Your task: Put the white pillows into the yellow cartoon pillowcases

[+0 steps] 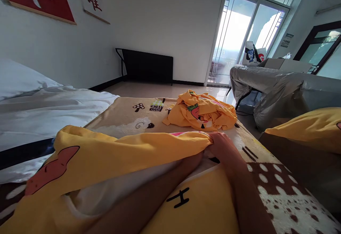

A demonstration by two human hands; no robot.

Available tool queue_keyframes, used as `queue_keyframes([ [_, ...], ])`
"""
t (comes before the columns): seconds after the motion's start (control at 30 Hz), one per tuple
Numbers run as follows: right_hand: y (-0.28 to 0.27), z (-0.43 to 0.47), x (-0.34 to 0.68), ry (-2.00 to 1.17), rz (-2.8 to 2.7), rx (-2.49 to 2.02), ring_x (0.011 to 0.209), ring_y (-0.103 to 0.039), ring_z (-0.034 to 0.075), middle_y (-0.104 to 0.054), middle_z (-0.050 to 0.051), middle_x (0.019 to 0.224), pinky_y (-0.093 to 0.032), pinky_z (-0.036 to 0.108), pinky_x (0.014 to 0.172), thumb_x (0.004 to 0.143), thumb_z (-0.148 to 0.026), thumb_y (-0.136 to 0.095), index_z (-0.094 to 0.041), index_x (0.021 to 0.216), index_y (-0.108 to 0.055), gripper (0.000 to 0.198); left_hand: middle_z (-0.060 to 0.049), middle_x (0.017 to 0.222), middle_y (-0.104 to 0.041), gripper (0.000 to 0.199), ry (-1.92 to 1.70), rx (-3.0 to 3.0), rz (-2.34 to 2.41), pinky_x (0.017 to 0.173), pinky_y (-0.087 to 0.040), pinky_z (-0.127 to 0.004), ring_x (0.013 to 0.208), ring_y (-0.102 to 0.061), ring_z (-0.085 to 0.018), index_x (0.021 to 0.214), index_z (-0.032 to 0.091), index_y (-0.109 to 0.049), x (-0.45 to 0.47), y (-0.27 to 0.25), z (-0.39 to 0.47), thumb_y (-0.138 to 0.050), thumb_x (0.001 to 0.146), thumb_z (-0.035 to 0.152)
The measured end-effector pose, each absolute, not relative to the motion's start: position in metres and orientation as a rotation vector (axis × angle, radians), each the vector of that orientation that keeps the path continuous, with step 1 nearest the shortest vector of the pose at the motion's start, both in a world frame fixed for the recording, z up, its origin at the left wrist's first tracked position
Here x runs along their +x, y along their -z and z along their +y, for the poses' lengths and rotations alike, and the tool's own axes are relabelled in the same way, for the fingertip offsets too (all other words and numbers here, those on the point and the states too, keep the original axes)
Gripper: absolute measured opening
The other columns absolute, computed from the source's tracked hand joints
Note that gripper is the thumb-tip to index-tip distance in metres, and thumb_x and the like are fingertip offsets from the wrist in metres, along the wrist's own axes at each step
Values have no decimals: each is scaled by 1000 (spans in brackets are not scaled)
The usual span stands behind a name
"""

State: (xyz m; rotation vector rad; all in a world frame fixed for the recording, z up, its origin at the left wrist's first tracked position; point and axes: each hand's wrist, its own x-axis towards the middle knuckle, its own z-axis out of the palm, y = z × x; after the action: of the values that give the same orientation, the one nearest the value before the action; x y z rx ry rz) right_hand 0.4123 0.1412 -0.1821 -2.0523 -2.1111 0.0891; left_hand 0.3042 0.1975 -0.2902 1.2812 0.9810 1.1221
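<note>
A yellow pillowcase [128,145] with a red cartoon print and a pale inside stretches across the front of the view. My right hand [221,143] is closed around its bunched far-right end. My left forearm reaches into the mouth of the pillowcase, and the wrist of my left hand [197,159] shows close beside my right hand. Cloth and my right hand hide the left fingers. Below my forearms lies another yellow part of the cloth with a black letter H [178,197]. Beyond my hands, a crumpled yellow cloth [202,111] with a carrot print rests on the patterned blanket [119,115].
White bedding [66,102] lies at the left. A yellow pillow [311,127] sits at the right edge. Plastic-wrapped furniture [277,84] stands behind it, with bags [252,54] on top. A black folded panel [149,67] leans by the far wall.
</note>
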Motion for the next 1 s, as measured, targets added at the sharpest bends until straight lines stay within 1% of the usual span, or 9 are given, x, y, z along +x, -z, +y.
queue_keyframes([
  [0.1, 183, 141, 412, -90, -2104, -2049, 80, -62, 18, -70, 9, 86, -27, 26, 57, 73, -15, -49, -18, 80, -68, 20, -2, 135, -52, 30, -1134, 1278, 1012, 117, -13, -36, 134, -34, -26, 102, 24, -61, 307, 289, 198, -64, 72, 25],
  [0.2, 182, 141, 412, -87, -2105, -2021, 78, -61, 18, -70, 8, 84, -26, 26, 57, 72, -14, -49, -19, 79, -68, 21, -5, 134, -52, 28, -1128, 1282, 1024, 116, -15, -38, 132, -37, -27, 100, 21, -61, 307, 288, 197, -64, 73, 23],
  [0.37, 182, 140, 411, -75, -2104, -2022, 76, -61, 17, -70, 7, 82, -25, 25, 55, 73, -15, -49, -19, 76, -67, 18, -2, 134, -53, 28, -1128, 1281, 1027, 117, -11, -37, 134, -34, -27, 100, 24, -62, 303, 288, 196, -65, 72, 25],
  [0.5, 183, 142, 412, -53, -2111, -2028, 78, -62, 18, -70, 8, 83, -25, 25, 55, 72, -15, -49, -18, 76, -66, 18, 0, 132, -55, 29, -1137, 1279, 988, 117, -15, -35, 134, -34, -25, 100, 27, -63, 302, 291, 197, -66, 72, 28],
  [0.63, 184, 142, 413, -47, -2110, -2042, 77, -62, 18, -70, 8, 84, -26, 26, 56, 73, -16, -49, -19, 77, -67, 19, 2, 129, -57, 27, -1140, 1274, 968, 116, -16, -34, 136, -32, -25, 98, 29, -63, 304, 293, 199, -66, 71, 29],
  [0.83, 183, 142, 412, -62, -2106, -2042, 77, -61, 18, -70, 8, 82, -26, 26, 56, 71, -15, -49, -20, 78, -67, 20, -3, 135, -52, 29, -1127, 1279, 1016, 117, -12, -37, 133, -35, -26, 102, 23, -61, 304, 293, 199, -62, 73, 26],
  [1.0, 182, 141, 412, -77, -2109, -2029, 75, -61, 17, -70, 7, 82, -26, 25, 56, 71, -15, -49, -20, 78, -68, 20, -1, 132, -55, 30, -1133, 1279, 974, 116, -16, -35, 134, -35, -25, 102, 26, -61, 304, 294, 199, -64, 73, 28],
])
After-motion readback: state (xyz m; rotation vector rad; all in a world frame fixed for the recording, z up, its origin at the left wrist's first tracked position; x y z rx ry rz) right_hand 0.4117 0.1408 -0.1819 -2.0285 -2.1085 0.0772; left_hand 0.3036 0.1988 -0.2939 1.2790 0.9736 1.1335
